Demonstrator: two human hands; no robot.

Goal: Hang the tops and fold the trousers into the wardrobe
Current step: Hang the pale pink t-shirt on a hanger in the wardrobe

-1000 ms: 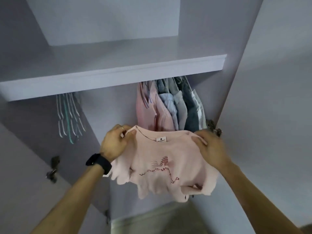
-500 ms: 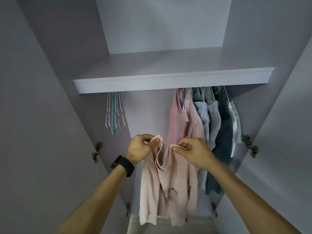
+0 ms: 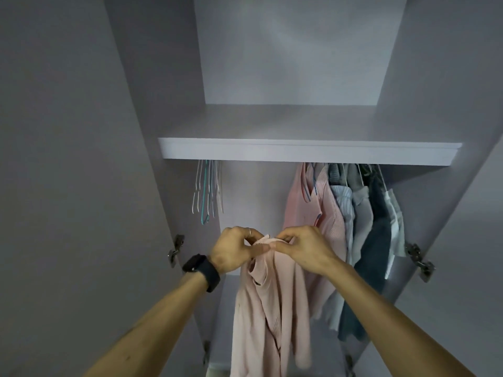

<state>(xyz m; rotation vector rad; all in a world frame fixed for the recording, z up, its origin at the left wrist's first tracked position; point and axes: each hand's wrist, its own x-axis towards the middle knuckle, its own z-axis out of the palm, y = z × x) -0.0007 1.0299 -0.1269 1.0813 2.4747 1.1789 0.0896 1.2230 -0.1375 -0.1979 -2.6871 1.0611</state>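
Left hand (image 3: 235,251) and right hand (image 3: 302,250) both pinching the pink top (image 3: 268,308) at its bunched upper edge, garment hanging; no print readable.

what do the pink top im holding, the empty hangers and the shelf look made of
Pink top: thin soft fabric, matte, seemingly fine-ribbed; it drapes limply. Empty hangers: thin wire, likely plastic-coated, judging by white and teal colours. Shelf: smooth board, painted or laminated, pale matte.
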